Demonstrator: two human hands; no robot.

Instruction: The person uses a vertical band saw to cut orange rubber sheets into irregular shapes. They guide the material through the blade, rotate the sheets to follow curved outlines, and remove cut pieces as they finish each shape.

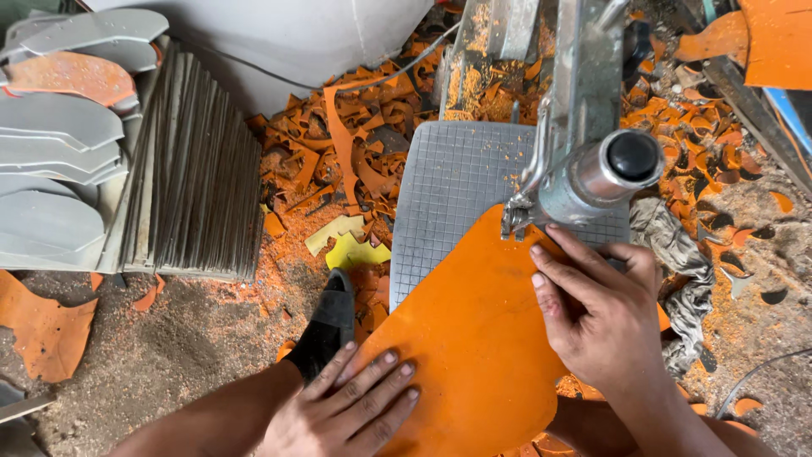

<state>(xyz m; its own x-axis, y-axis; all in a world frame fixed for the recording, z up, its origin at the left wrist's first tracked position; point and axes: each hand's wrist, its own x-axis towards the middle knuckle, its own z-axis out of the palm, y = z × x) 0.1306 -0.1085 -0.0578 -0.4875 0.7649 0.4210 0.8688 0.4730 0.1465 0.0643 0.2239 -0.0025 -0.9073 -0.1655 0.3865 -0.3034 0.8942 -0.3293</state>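
Observation:
An orange sheet [474, 330], roughly rounded, lies on the grey gridded metal table [448, 186] of a cutting machine [584, 161]. Its upper edge sits under the machine's blade head. My left hand [347, 406] lies flat on the sheet's lower left edge, fingers spread. On the sheet's right edge, my right hand [596, 309] presses down just below the blade head, fingers pointing up and left. Neither hand grips anything; both rest flat on the sheet.
Orange offcuts [338, 144] and sawdust cover the floor around the machine. A stack of grey sheets [190, 169] and grey sole-shaped pieces [59, 144] stand at left. A black shoe [326, 326] shows below the table. A grey rag [677, 254] lies at right.

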